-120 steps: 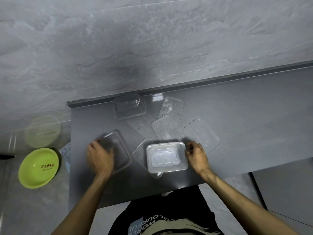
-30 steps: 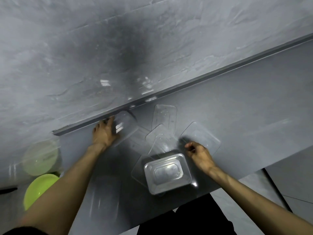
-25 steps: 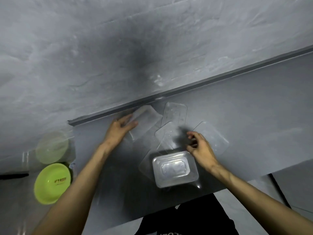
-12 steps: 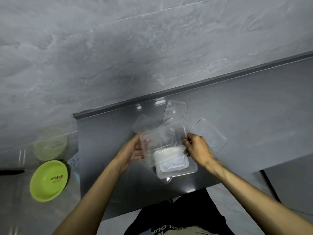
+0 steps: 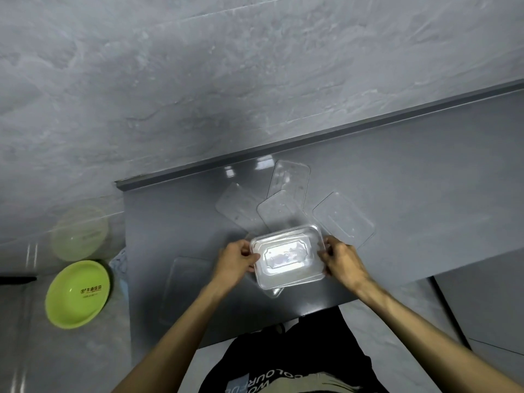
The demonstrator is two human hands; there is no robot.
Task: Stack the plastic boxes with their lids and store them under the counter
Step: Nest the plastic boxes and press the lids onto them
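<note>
1. Grey worktop (image 5: 425, 222) carried loose clear lids (image 5: 343, 219) behind the nested boxes (image 5: 287, 256).
2. Your left hand (image 5: 238, 259) and right hand (image 5: 341, 262) gripped the boxes' short ends; long axis ran between them, lids nearer the right.

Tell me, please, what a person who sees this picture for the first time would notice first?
The eye goes first to the clear plastic box near the front edge of the grey counter, held at its short sides by the left hand and the right hand. Next comes the bright green bowl on the left, beside the counter. Behind the box, several clear lids lie scattered flat.
</note>
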